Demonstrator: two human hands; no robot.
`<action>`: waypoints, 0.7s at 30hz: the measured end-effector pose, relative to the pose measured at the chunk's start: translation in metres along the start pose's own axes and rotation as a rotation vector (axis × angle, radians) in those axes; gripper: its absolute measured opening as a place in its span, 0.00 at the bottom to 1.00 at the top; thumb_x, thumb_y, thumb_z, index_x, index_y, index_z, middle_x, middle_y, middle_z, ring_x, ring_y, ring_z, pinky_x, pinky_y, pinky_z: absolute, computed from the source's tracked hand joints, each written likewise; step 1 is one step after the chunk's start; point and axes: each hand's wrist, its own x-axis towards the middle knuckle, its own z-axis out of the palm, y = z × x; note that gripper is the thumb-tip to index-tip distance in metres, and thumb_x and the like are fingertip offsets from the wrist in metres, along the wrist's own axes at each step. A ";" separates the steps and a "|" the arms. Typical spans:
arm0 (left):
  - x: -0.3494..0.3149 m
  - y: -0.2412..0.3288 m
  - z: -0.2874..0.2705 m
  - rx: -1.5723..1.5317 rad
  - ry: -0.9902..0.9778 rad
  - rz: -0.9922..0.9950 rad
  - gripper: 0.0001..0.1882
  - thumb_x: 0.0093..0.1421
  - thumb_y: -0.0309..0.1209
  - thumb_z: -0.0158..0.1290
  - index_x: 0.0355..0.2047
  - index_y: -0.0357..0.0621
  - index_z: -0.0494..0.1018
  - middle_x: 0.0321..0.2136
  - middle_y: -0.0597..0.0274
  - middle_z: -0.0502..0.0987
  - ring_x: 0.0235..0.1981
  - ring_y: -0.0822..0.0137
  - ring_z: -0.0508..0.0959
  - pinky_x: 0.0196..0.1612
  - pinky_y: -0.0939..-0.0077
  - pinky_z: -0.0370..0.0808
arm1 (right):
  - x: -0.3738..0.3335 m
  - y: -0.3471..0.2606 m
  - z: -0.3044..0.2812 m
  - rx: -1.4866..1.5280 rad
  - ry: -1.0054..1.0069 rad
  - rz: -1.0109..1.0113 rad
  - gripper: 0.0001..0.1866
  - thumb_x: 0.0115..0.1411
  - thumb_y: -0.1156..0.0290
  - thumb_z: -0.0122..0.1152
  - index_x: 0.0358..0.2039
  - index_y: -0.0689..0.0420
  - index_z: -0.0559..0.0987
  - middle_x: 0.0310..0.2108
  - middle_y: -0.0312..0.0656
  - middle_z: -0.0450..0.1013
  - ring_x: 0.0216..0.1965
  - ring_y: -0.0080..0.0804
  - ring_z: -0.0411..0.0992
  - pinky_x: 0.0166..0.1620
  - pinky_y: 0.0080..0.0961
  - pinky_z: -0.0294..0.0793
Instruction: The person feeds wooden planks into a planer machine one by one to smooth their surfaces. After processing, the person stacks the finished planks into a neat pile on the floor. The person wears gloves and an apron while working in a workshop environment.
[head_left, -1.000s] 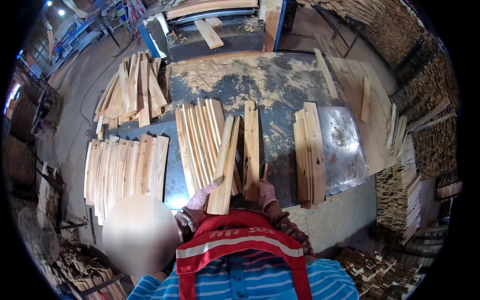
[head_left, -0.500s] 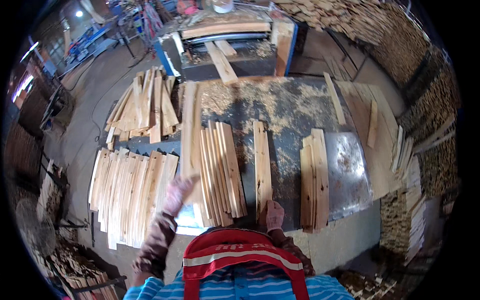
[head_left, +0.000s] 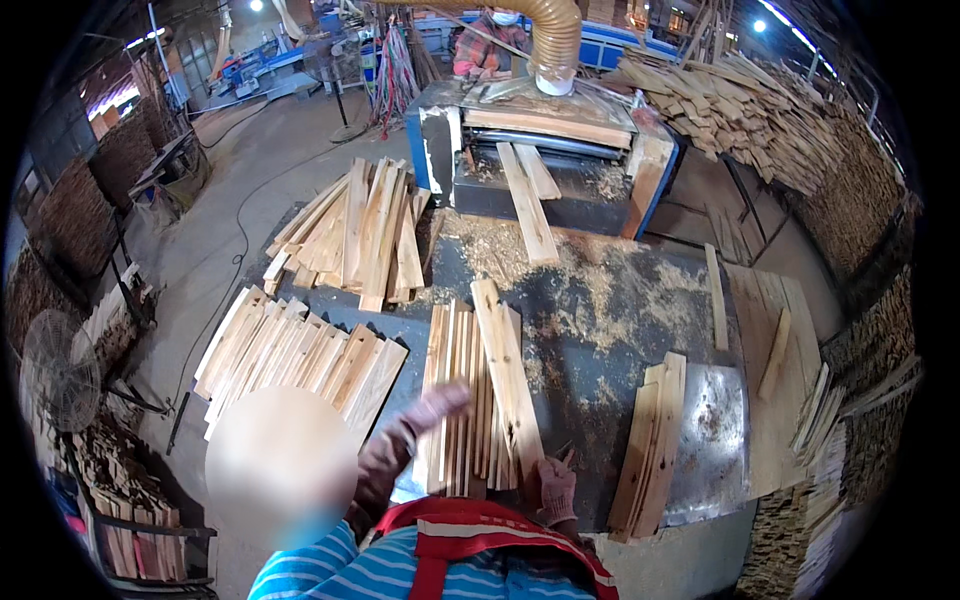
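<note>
A row of thin wood slats (head_left: 455, 400) stands on edge on a dark, sawdust-strewn metal table (head_left: 610, 340) right in front of me. A longer pale plank (head_left: 505, 370) lies slanted across the top of them. My gloved left hand (head_left: 432, 405) rests flat on the left side of the slats, fingers spread. My gloved right hand (head_left: 556, 487) is closed at the near end of the plank, close to the table's front edge.
Another short stack of slats (head_left: 650, 440) lies to the right. Two piles of boards (head_left: 300, 355) (head_left: 355, 235) sit to the left. A blue planer (head_left: 545, 130) with two boards at its mouth stands beyond the table, with a person (head_left: 485, 45) behind it. A floor fan (head_left: 58, 370) is far left.
My left hand has come in from the left pile onto the slats. The single plank to the right now lies across the slats. My view has tilted up toward the planer.
</note>
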 end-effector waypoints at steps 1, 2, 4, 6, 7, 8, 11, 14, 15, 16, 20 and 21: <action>-0.011 -0.017 0.007 -0.007 -0.165 -0.081 0.28 0.60 0.55 0.58 0.50 0.46 0.75 0.39 0.66 0.78 0.37 0.70 0.77 0.39 0.73 0.76 | 0.001 -0.003 0.009 0.011 -0.053 -0.002 0.14 0.64 0.67 0.58 0.43 0.64 0.82 0.31 0.32 0.77 0.33 0.19 0.72 0.38 0.19 0.72; -0.022 -0.014 0.031 -0.113 -0.146 -0.088 0.30 0.59 0.56 0.59 0.51 0.46 0.75 0.39 0.66 0.78 0.38 0.71 0.78 0.39 0.75 0.76 | -0.001 -0.007 0.013 0.012 -0.079 0.006 0.14 0.64 0.67 0.59 0.43 0.64 0.82 0.32 0.32 0.77 0.34 0.20 0.72 0.40 0.19 0.72; -0.030 -0.028 0.032 -0.205 -0.084 -0.132 0.31 0.58 0.56 0.59 0.52 0.45 0.74 0.40 0.65 0.79 0.39 0.71 0.79 0.39 0.76 0.78 | -0.001 -0.008 0.015 -0.083 -0.187 -0.071 0.15 0.64 0.66 0.60 0.44 0.65 0.82 0.35 0.33 0.78 0.36 0.21 0.73 0.42 0.19 0.72; -0.033 -0.015 0.028 -0.316 0.073 -0.085 0.26 0.59 0.52 0.60 0.48 0.46 0.75 0.38 0.64 0.81 0.36 0.72 0.81 0.39 0.76 0.78 | -0.002 -0.015 0.024 -0.101 -0.230 -0.050 0.16 0.65 0.63 0.58 0.44 0.63 0.81 0.35 0.37 0.79 0.37 0.23 0.75 0.42 0.22 0.74; -0.025 -0.026 0.006 -0.261 0.146 -0.174 0.29 0.61 0.46 0.59 0.55 0.38 0.71 0.44 0.58 0.80 0.37 0.69 0.82 0.39 0.75 0.81 | 0.000 -0.019 0.027 -0.109 -0.250 -0.041 0.16 0.66 0.62 0.58 0.44 0.62 0.81 0.34 0.40 0.80 0.37 0.25 0.76 0.42 0.24 0.74; -0.026 -0.022 -0.003 -0.246 0.184 -0.155 0.26 0.61 0.45 0.59 0.52 0.38 0.73 0.41 0.58 0.81 0.35 0.69 0.82 0.38 0.75 0.81 | 0.008 -0.003 0.026 -0.094 -0.309 -0.020 0.17 0.66 0.62 0.58 0.45 0.62 0.81 0.36 0.40 0.80 0.38 0.25 0.76 0.43 0.24 0.74; -0.039 -0.004 -0.033 -0.114 0.306 -0.180 0.20 0.62 0.42 0.59 0.45 0.38 0.76 0.31 0.60 0.81 0.30 0.70 0.82 0.34 0.76 0.79 | 0.000 -0.044 0.044 -0.034 -0.414 0.032 0.16 0.65 0.62 0.58 0.46 0.61 0.81 0.36 0.39 0.80 0.38 0.24 0.75 0.44 0.24 0.74; -0.040 0.007 -0.074 -0.173 0.359 -0.069 0.22 0.61 0.46 0.58 0.46 0.40 0.76 0.33 0.61 0.81 0.32 0.68 0.81 0.36 0.74 0.79 | 0.020 -0.029 0.051 -0.069 -0.375 -0.052 0.16 0.67 0.63 0.58 0.47 0.62 0.80 0.36 0.35 0.78 0.37 0.21 0.73 0.42 0.20 0.73; -0.036 0.020 -0.086 -0.194 0.405 -0.030 0.23 0.61 0.47 0.58 0.47 0.40 0.75 0.35 0.62 0.81 0.33 0.68 0.82 0.37 0.72 0.79 | 0.027 -0.030 0.054 -0.053 -0.333 -0.091 0.16 0.67 0.63 0.58 0.47 0.62 0.80 0.35 0.33 0.78 0.36 0.20 0.72 0.41 0.20 0.73; -0.032 0.035 -0.097 -0.241 0.452 -0.019 0.27 0.60 0.48 0.58 0.50 0.40 0.72 0.40 0.60 0.80 0.38 0.65 0.82 0.42 0.67 0.79 | 0.033 -0.032 0.051 0.141 -0.302 0.172 0.17 0.67 0.61 0.57 0.49 0.61 0.80 0.33 0.34 0.78 0.33 0.20 0.73 0.37 0.20 0.75; 0.013 0.100 -0.203 -0.586 0.454 0.293 0.22 0.65 0.37 0.53 0.55 0.37 0.67 0.50 0.53 0.76 0.50 0.58 0.78 0.57 0.60 0.75 | 0.071 -0.024 0.047 0.201 -0.151 0.281 0.18 0.66 0.58 0.60 0.49 0.58 0.79 0.30 0.37 0.78 0.27 0.23 0.75 0.32 0.23 0.77; 0.034 0.114 -0.240 -0.670 0.457 0.465 0.16 0.67 0.36 0.52 0.50 0.39 0.70 0.44 0.57 0.78 0.44 0.62 0.80 0.53 0.60 0.77 | 0.082 -0.026 0.047 0.175 -0.156 0.324 0.18 0.65 0.58 0.60 0.49 0.58 0.79 0.30 0.37 0.78 0.27 0.23 0.75 0.32 0.23 0.77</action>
